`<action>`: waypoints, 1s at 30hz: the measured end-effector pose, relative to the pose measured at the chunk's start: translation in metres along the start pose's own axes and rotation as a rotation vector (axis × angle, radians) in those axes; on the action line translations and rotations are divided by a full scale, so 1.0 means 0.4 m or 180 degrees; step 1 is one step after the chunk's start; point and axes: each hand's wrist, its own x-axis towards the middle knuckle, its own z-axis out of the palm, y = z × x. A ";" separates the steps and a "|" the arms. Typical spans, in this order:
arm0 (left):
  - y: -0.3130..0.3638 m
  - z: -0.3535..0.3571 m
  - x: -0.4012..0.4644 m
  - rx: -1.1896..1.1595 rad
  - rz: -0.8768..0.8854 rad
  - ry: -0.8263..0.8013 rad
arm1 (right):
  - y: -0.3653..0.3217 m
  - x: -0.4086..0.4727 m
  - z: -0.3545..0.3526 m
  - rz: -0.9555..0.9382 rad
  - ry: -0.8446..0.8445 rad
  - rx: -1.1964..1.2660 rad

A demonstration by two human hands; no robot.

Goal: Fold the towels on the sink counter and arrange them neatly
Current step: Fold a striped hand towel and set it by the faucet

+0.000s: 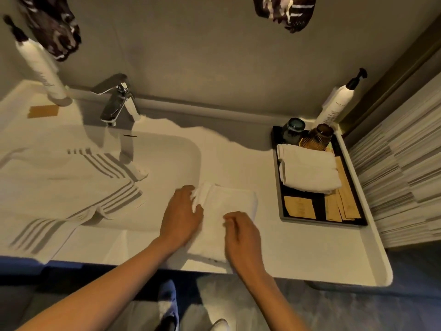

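Head view: the white sink counter point(298, 254) carries a striped towel point(71, 187) draped across the basin at left. A black tray point(355, 222) at right holds two folded towels point(310, 170). A small white towel point(229, 201) lies folded near the front edge. The left hand point(182, 213) pinches its bunched left edge. The right hand point(241, 232) rests above the towel, fingers curled; whether they grip anything cannot be told.

The right hand point(241, 237) hides its own fingertips, so its grip on the small white towel point(229, 206) cannot be told. At nine o'clock the striped towel point(59, 187) runs off the edge. Bottle point(334, 106) print is unreadable.
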 end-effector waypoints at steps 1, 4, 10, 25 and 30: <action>-0.008 0.015 -0.017 0.0308 0.0820 0.0094 | 0.026 0.004 -0.005 -0.0333 0.0238 -0.0417; -0.034 0.070 -0.041 0.0881 0.1894 -0.0698 | 0.080 0.027 0.020 -0.0756 -0.0161 -0.1482; -0.104 0.101 -0.034 0.1699 0.1987 -0.0893 | 0.144 0.039 0.071 -0.0730 -0.0350 -0.2398; -0.067 0.024 -0.043 0.1474 0.2663 -0.0805 | 0.079 0.040 -0.062 0.2092 0.0079 0.0217; -0.048 0.049 -0.054 0.1426 0.2306 -0.0842 | 0.070 0.080 -0.054 0.2037 -0.0229 0.0036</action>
